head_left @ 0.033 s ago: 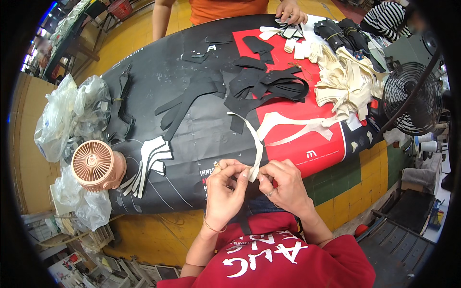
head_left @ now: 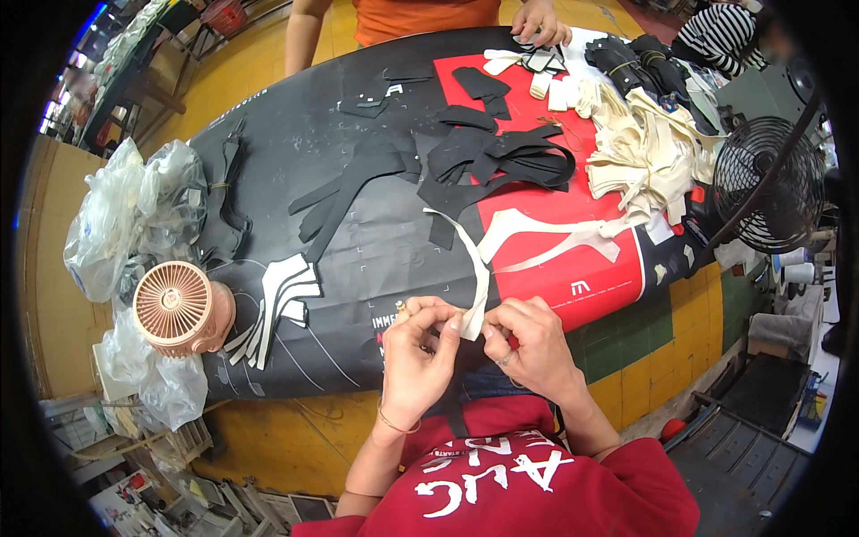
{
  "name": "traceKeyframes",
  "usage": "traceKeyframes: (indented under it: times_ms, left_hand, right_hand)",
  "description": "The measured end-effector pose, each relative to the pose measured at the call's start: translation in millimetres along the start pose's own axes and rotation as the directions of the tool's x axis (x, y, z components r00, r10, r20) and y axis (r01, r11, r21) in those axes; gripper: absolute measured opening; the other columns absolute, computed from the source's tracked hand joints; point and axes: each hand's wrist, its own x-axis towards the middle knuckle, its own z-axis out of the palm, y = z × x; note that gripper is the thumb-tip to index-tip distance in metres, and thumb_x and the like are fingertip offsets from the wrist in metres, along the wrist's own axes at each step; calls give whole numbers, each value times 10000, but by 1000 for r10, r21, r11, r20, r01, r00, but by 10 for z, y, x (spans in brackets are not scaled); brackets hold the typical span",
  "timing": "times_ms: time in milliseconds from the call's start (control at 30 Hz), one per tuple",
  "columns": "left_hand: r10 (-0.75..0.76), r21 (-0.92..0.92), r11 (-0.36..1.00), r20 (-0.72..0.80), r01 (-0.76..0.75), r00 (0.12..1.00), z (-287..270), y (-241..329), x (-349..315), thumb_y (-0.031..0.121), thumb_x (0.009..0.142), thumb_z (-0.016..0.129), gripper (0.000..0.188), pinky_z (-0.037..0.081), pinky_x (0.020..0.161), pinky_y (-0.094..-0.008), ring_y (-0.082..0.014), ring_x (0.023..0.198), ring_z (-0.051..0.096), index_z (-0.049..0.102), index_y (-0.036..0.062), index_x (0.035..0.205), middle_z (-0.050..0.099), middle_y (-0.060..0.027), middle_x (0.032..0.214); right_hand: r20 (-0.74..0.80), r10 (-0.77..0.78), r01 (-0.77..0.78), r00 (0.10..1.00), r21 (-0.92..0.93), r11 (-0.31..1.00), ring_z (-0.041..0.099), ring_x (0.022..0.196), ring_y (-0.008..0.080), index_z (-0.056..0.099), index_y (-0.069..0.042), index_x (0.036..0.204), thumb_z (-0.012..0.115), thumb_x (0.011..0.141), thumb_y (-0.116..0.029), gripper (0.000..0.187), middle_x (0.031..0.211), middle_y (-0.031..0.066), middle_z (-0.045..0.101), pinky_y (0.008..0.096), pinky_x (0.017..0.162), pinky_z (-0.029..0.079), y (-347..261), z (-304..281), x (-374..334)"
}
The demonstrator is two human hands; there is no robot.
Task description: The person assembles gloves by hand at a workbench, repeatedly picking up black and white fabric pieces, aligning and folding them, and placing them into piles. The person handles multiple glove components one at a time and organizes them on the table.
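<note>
Over the near edge of the table, my left hand point(head_left: 422, 351) pinches the lower end of a cream fabric strip point(head_left: 480, 285) between thumb and fingers. My right hand point(head_left: 534, 345) is closed at the right side of that same end, its fingertips pressed together on it. From my fingers the strip curves up and away, its thin tip lying on the black table cover. Just beyond, to the right, rest further cream strips point(head_left: 528, 234), partly on the red part of the cover. The exact grip of my right fingertips is partly hidden.
Black fabric pieces point(head_left: 501, 161) lie mid-table; a cream pile point(head_left: 644, 161) is at the right. Left are white-and-black strips point(head_left: 284, 291), a pink fan point(head_left: 174, 309) and plastic bags point(head_left: 116, 215). A black fan point(head_left: 771, 183) stands right. Opposite, another person's hand point(head_left: 542, 22) touches small pieces.
</note>
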Motion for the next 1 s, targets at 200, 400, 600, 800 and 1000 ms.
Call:
traceKeyframes:
  times_ms: [200, 400, 600, 800, 1000]
  left_hand:
    - [-70, -78, 995, -127, 61, 989, -228, -107, 63, 73, 1026, 540, 130, 466, 663, -238, -81, 754, 558, 613, -34, 1016, 609, -38, 871]
    - [-28, -69, 998, -373, 2, 927, -830, -169, 159, 131, 1056, 543, 119, 371, 576, -186, -23, 661, 461, 617, 38, 1054, 544, 39, 807]
    - [89, -113, 972, -632, -204, 770, -1249, 28, 49, 127, 1049, 559, 121, 391, 632, -197, -35, 715, 464, 613, 19, 1048, 566, 21, 849]
    - [254, 269, 954, -490, -132, 834, -623, 196, -133, 33, 933, 650, 63, 515, 773, -302, -167, 841, 651, 689, 7, 975, 701, -84, 904]
    - [568, 326, 737, 176, -592, 804, 205, 79, 68, 7, 786, 758, 228, 529, 836, -411, -300, 900, 676, 710, 31, 1008, 706, -138, 1012]
  right_hand:
    - [273, 186, -305, 944, 501, 810, 594, 635, 146, 646, -16, 830, 615, 901, -115, 125, 729, 30, 634, 300, 652, 456, 179, -357, -65]
    - [206, 348, -367, 915, 783, 502, 571, 602, 115, 652, 30, 804, 640, 825, -280, 310, 705, 63, 626, 251, 528, 452, 718, -1058, -59]
    - [-311, 383, -489, 870, -442, 752, 611, 616, 287, 620, 37, 834, 554, 959, -205, 280, 693, 140, 630, 393, 631, 486, 1014, -1438, 104]
    - [-474, 313, -377, 823, -44, 925, 623, 725, 161, 662, 30, 1091, 642, 966, -161, 229, 813, 91, 668, 303, 679, 501, 509, -915, 100]
    - [187, 285, -333, 940, 680, 653, 673, 979, 127, 537, 29, 1371, 658, 973, -56, 424, 1078, 81, 702, 258, 859, 532, 105, -66, 160]
